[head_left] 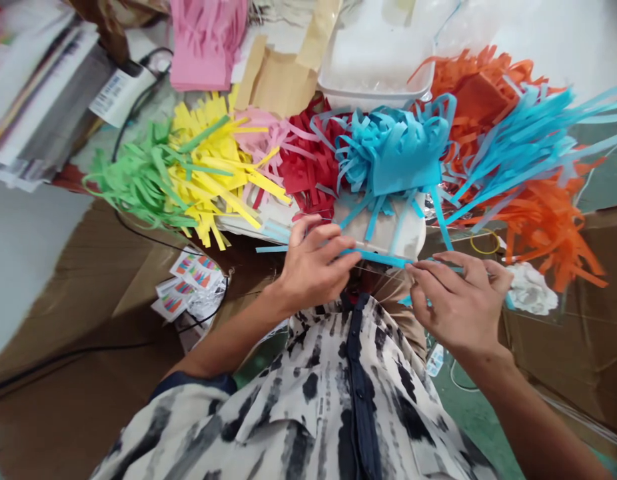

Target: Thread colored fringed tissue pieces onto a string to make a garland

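Observation:
A narrow blue paper strip (381, 257) stretches between my two hands at the table's front edge. My left hand (316, 260) is closed over its left part, fingers bent, and a loose strip end pokes out to the left. My right hand (458, 293) pinches the strip's right part between thumb and fingers. Just beyond my hands lies a bunch of blue fringed paper (406, 157) with a flat uncut square on top. Dark red fringed paper (308, 160) lies beside it, beyond my left hand. Some strip ends are hidden under my fingers.
Green (138, 173), yellow (208, 167) and orange fringed paper (543, 220) lie along the table, with another blue bunch (533, 143) at right. A white plastic tub (376, 73), pink paper (208, 47) and a paper stack (43, 93) stand behind. A black cable (123, 133) hangs down at left.

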The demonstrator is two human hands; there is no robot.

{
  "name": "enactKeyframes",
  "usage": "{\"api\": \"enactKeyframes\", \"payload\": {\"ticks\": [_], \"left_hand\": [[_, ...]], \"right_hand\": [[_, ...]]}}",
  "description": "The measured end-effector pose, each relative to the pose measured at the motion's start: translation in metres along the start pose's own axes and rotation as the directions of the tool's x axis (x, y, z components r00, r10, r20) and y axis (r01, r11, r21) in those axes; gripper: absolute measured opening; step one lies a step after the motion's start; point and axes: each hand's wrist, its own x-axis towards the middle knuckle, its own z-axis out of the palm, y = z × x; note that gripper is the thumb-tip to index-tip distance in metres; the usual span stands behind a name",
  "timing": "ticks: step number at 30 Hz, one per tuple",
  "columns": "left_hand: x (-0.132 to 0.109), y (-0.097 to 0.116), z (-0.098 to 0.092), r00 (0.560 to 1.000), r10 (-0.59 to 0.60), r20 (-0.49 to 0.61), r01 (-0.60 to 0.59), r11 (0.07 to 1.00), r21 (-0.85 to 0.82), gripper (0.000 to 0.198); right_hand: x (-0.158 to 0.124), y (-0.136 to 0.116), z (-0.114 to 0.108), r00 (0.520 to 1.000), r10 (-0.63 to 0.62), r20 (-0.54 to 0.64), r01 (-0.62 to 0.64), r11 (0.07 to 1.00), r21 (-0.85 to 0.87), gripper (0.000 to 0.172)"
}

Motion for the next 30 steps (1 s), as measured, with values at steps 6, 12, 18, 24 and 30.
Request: {"api": "enactKeyframes", "payload": {"ticks": [6, 12, 18, 24, 30], "left_hand": [[0.022, 0.016, 0.029, 0.994, 0.038, 0.106, -0.033, 0.998, -0.047, 0.014], [0.024, 0.014, 0.030, 0.989, 0.005, 0.149, -0.004, 1.000, -0.007, 0.014], [0.024, 0.014, 0.026, 0.976, -0.068, 0.207, 0.068, 0.998, 0.009, 0.023], [0.022, 0.006, 0.019, 0.966, -0.143, 0.215, 0.136, 0.990, 0.047, 0.026], [0.027, 0.003, 0.014, 0.949, -0.197, 0.248, 0.197, 0.980, 0.026, 0.025]], "right_hand": [[0.013, -0.006, -0.003, 0.998, 0.038, 0.055, -0.039, 0.999, 0.011, 0.011], [0.022, -0.008, 0.011, 0.997, 0.056, 0.052, -0.063, 0.988, 0.144, 0.005], [0.023, -0.006, 0.017, 0.985, 0.125, 0.118, -0.141, 0.980, 0.143, 0.014], [0.027, -0.006, 0.012, 0.965, 0.189, 0.181, -0.214, 0.968, 0.132, 0.014], [0.031, -0.005, 0.010, 0.943, 0.249, 0.221, -0.282, 0.951, 0.130, 0.017]]}}
